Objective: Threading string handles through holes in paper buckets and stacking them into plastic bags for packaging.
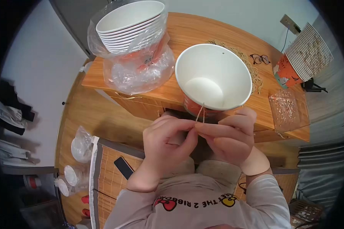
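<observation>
At lower centre, dark lettering ran upside down between red and yellow motifs on the pale shirt (198, 215). Above it, the left hand (164, 137) and right hand (233, 139) met, fingertips pinched closed on a thin cord (201, 112) reaching the near rim of a white-lined bucket (206, 63) at centre. A bagged stack of tubs (130, 28) crowded upper left; loose twine (256, 81), glasses (260, 59) and printed orange tubs (288, 72) stood toward upper right.
</observation>
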Tool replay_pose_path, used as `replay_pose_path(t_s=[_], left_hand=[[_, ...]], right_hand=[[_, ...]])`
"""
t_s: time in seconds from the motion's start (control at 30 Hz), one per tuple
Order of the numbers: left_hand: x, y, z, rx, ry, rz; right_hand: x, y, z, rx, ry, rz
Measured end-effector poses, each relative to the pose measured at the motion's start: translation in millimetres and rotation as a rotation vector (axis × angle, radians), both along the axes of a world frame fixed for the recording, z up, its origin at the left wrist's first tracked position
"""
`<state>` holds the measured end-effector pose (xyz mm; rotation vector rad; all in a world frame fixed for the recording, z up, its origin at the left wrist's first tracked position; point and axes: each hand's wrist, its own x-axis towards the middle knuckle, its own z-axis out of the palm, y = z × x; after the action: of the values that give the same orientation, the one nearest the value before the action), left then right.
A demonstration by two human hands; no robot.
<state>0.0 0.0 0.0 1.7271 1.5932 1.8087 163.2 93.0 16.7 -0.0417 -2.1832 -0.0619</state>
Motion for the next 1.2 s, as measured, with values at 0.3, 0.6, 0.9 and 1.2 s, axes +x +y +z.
replay_pose_path(t_s=[0.3, 0.6, 0.9, 1.2], left_hand=[[-5.5, -3.1, 2.9, 0.018, 0.091, 0.021], [-0.6, -6.4, 9.2, 0.021, 0.176, 0.018], [3.3, -1.6, 8.5, 0.11, 0.208, 0.095], [5.4, 1.1, 4.7, 0.16, 0.186, 0.075]], right_hand=[[-8.5, 0.9, 6.5, -0.108, -0.087, -0.045], [-4.2, -1.4, 12.2, -0.272, -0.088, -0.092], [0.5, -4.5, 6.4, -0.216, 0.011, -0.075], [3.1, -6.9, 6.5, -0.167, -0.023, -0.15]])
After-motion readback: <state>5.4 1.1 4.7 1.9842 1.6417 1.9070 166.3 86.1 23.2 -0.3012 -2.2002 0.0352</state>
